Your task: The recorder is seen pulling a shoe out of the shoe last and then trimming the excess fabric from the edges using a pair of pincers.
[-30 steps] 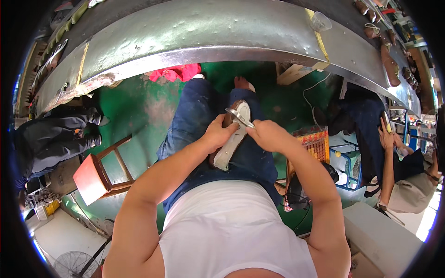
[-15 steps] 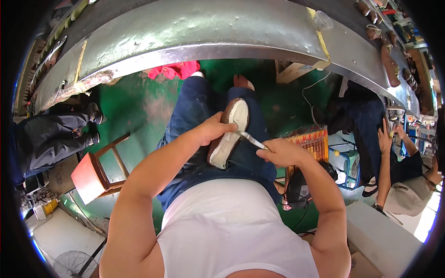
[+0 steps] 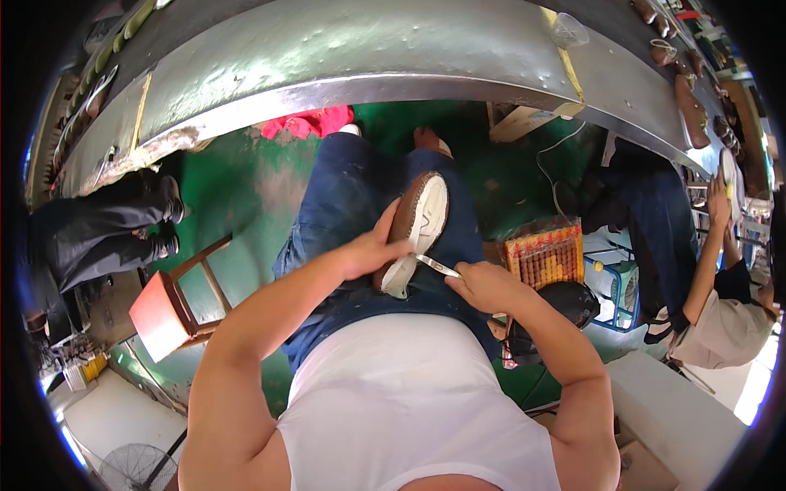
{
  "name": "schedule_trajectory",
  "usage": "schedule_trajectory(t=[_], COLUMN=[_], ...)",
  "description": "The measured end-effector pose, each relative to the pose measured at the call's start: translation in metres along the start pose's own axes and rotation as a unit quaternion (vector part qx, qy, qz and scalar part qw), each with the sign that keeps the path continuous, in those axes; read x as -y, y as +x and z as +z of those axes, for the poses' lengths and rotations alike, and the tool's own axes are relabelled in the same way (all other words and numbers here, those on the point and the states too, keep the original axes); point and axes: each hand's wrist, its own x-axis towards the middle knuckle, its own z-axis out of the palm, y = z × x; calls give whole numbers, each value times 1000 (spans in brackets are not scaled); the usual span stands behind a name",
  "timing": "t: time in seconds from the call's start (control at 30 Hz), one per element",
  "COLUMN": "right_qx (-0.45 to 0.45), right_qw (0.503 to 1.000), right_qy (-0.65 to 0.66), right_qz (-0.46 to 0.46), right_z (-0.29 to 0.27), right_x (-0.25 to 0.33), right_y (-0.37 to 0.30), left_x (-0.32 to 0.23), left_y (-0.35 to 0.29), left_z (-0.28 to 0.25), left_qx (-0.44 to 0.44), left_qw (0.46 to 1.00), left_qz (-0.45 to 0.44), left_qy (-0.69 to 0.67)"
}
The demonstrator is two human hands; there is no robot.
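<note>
A brown shoe [image 3: 404,222] lies tilted across my lap, its cream underside [image 3: 431,211] turned up and stitching running along the brown edge. My left hand [image 3: 372,249] is closed round the shoe's left side, with the thumb over the lower half of the underside. From the right, my right hand [image 3: 491,286] grips a slim silvery metal tool [image 3: 437,265]. The tool's tip meets the underside close to my left thumb; its exact kind is too small to make out.
A long metal-topped bench [image 3: 344,53] curves across the far side, with shoes [image 3: 690,114] at its right. A red-seated stool [image 3: 168,317] stands left, near another person's legs [image 3: 106,237]. At right are a beaded seat cover [image 3: 544,258] and a co-worker's arm [image 3: 709,254].
The shoe has turned slightly, showing more of its brown side. My left thumb and the tool's tip have shifted down along the underside. At right, the co-worker's hands have risen, holding a pale sole-shaped thing.
</note>
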Motion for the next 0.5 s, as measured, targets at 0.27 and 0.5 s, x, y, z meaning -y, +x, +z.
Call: schedule_trajectory(t=[0.27,0.5], right_qx=[121,-122], right_qw=[976,983], right_qy=[176,132], right_qz=[31,-25], right_z=[-35,-5], right_x=[-7,4], right_y=[-6,30], left_x=[44,30], left_y=[-1,-8], left_z=[23,27], left_qx=[-104,-145], left_qw=[994,989], left_qz=[37,-14], left_qy=[-20,38])
